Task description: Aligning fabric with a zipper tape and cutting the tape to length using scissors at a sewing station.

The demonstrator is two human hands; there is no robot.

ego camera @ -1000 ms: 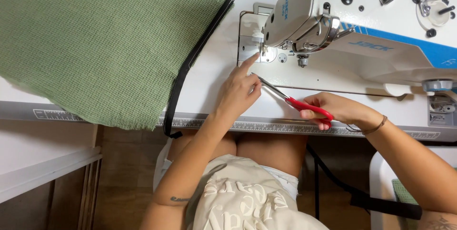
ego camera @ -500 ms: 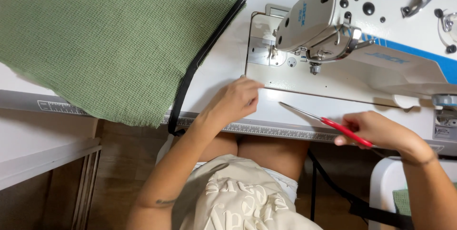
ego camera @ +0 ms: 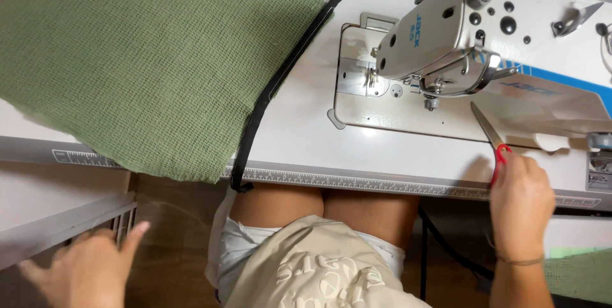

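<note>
Right hand (ego camera: 521, 196) at bench (ego camera: 299, 123) front edge, fingers closed round red-handled scissors (ego camera: 492, 139); blades point up-left toward white sewing machine (ego camera: 484, 46). Left hand (ego camera: 89, 270) low at lower left, fingers spread, off bench, just beside grey shelf edge (ego camera: 64, 222), holding nothing. Green waffle-weave fabric (ego camera: 140, 59) spread over bench left, lower edge hanging past front. Black strap (ego camera: 280, 81) runs along fabric's right edge, end dangling over ruler strip (ego camera: 357, 180). Person's bare knees under bench.
</note>
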